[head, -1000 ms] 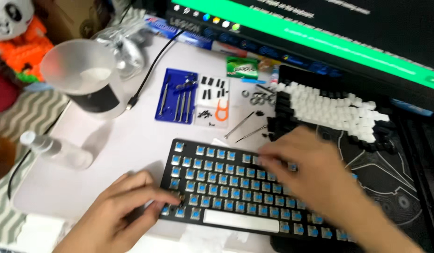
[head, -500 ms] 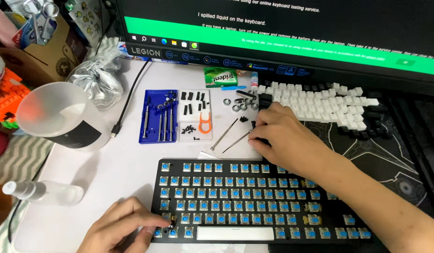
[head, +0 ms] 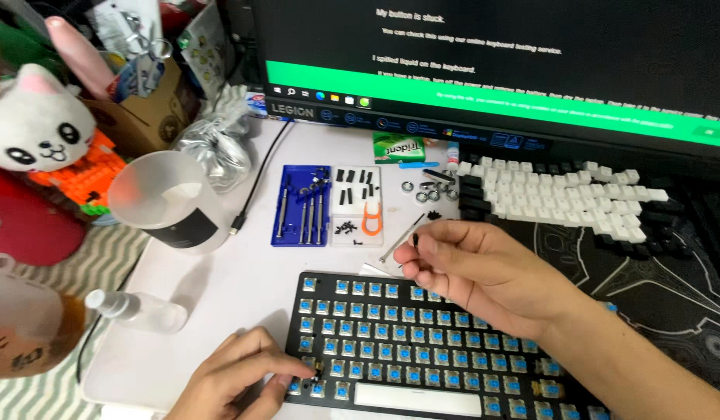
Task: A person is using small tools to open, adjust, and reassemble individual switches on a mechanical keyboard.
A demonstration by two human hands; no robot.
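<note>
A black keyboard (head: 422,342) with its keycaps off shows rows of blue switches on the white mat. My left hand (head: 239,377) rests at its lower-left corner, fingertips pinched on a switch there. My right hand (head: 477,268) hovers over the keyboard's upper edge and pinches a small black screw (head: 415,240) between thumb and forefinger. A thin metal rod (head: 401,238) lies on the mat just beyond it. A heap of white and black keycaps (head: 562,198) lies to the upper right.
A blue screwdriver set (head: 301,205), a tray of small black parts with an orange keycap puller (head: 369,218), a frosted cup (head: 169,202), a small spray bottle (head: 134,309), a monitor (head: 492,70) at the back, and a plush toy (head: 33,128) at left.
My right hand reached to the small parts beyond the keyboard, then drew back over its top edge with a small black screw pinched. My left hand stayed at the lower-left corner.
</note>
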